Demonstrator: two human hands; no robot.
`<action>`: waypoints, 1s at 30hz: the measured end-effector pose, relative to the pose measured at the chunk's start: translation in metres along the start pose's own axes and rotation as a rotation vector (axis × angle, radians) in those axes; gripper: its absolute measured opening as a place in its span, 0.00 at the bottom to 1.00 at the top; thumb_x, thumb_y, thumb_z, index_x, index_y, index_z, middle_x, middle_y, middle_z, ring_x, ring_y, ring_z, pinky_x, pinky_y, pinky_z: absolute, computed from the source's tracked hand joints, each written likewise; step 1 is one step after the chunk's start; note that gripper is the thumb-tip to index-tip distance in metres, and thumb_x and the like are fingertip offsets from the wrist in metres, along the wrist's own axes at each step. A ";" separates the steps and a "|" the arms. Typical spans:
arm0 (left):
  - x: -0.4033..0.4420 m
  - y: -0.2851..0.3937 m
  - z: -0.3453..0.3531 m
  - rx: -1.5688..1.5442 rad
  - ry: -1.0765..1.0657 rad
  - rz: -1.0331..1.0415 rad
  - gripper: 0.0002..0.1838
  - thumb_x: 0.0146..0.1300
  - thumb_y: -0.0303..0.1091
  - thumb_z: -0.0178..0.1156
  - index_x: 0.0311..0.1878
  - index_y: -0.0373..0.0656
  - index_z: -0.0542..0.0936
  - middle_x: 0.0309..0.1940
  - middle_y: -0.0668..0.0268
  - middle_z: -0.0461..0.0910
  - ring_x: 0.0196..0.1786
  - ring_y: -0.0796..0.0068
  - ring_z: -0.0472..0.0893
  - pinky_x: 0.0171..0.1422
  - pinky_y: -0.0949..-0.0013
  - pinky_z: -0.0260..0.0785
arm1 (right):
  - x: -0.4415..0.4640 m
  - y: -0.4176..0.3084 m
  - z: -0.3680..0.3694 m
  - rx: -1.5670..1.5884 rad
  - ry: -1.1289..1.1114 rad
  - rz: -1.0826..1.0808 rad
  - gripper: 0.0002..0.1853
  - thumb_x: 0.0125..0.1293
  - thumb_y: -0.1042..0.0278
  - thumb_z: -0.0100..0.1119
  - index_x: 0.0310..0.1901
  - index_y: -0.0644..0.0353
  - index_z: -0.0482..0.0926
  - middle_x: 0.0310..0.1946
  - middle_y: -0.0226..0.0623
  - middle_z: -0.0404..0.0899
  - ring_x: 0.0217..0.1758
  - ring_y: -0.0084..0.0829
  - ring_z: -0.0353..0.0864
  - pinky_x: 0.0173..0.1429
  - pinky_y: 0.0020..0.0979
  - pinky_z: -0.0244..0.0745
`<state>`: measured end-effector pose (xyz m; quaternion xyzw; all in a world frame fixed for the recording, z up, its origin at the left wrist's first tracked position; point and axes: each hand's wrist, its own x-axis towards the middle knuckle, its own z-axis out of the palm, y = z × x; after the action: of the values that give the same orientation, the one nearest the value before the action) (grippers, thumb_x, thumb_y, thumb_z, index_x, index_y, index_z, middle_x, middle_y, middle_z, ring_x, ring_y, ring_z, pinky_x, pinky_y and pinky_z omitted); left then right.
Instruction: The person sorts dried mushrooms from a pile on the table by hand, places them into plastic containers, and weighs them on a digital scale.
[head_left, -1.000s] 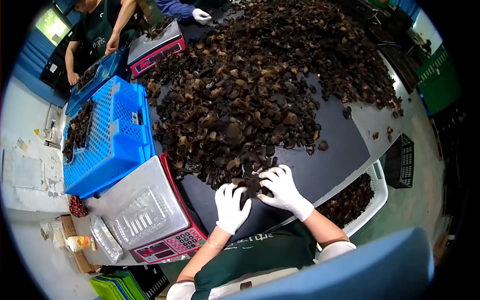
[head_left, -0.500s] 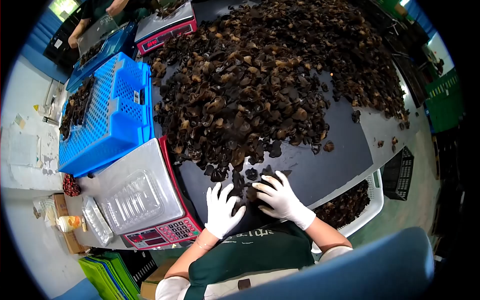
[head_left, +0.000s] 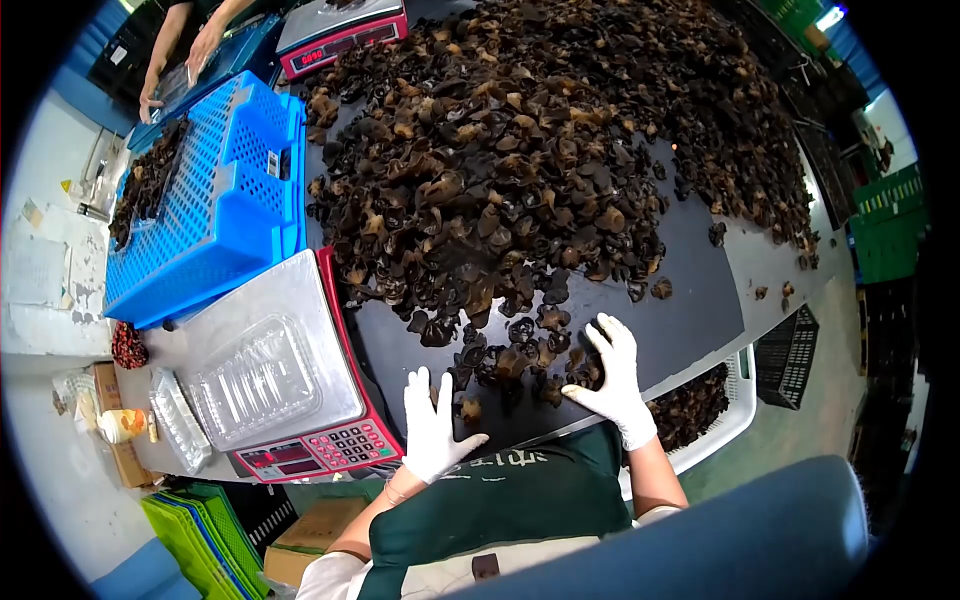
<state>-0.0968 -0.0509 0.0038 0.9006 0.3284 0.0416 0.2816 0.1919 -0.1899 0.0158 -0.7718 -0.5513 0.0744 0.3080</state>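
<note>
A large heap of dark brown wood-ear fungus (head_left: 480, 170) covers much of the table. Near the front edge lies a small loose group of pieces (head_left: 510, 365), with my hands on either side of it. My left hand (head_left: 433, 425), in a white glove, is open at the left of this group, thumb pointing right. My right hand (head_left: 613, 382), also gloved, is open at its right, thumb beside the nearest pieces. Neither hand holds anything. A clear plastic tray (head_left: 258, 375) rests on the red-edged scale (head_left: 345, 400) to the left.
A blue crate (head_left: 215, 200) bearing fungus stands at the left. Behind it are another scale (head_left: 340, 40) and a co-worker's hands (head_left: 205, 45). A white basket of fungus (head_left: 742, 395) sits below the right table edge, near a black crate (head_left: 788, 355).
My hands have moved apart and opened wide. The pieces between them have spread into a loose group, separated from the main heap. The view has shifted, and the co-worker's hands have moved.
</note>
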 end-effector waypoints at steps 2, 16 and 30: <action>-0.002 -0.004 0.006 -0.040 0.055 0.003 0.64 0.43 0.53 0.79 0.77 0.34 0.53 0.75 0.30 0.45 0.77 0.27 0.46 0.79 0.38 0.41 | -0.008 0.002 0.002 -0.015 -0.063 0.006 0.52 0.44 0.38 0.75 0.69 0.58 0.69 0.72 0.53 0.61 0.75 0.55 0.57 0.78 0.56 0.46; 0.005 0.008 -0.008 -0.183 0.129 -0.051 0.63 0.43 0.54 0.79 0.77 0.36 0.54 0.75 0.34 0.46 0.77 0.30 0.47 0.78 0.37 0.42 | 0.048 -0.100 0.064 -0.309 -0.238 -0.209 0.17 0.49 0.60 0.72 0.40 0.56 0.83 0.52 0.37 0.76 0.65 0.47 0.67 0.73 0.69 0.48; 0.099 -0.005 -0.043 0.080 0.375 0.026 0.25 0.58 0.30 0.63 0.61 0.42 0.75 0.51 0.56 0.77 0.52 0.54 0.75 0.57 0.57 0.71 | -0.018 -0.015 -0.100 -0.198 -0.046 0.307 0.11 0.51 0.74 0.62 0.39 0.59 0.83 0.38 0.41 0.82 0.47 0.44 0.80 0.55 0.44 0.73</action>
<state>-0.0334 0.0338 0.0266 0.8918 0.3647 0.1991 0.1790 0.2184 -0.2423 0.0998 -0.8715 -0.4385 0.0838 0.2030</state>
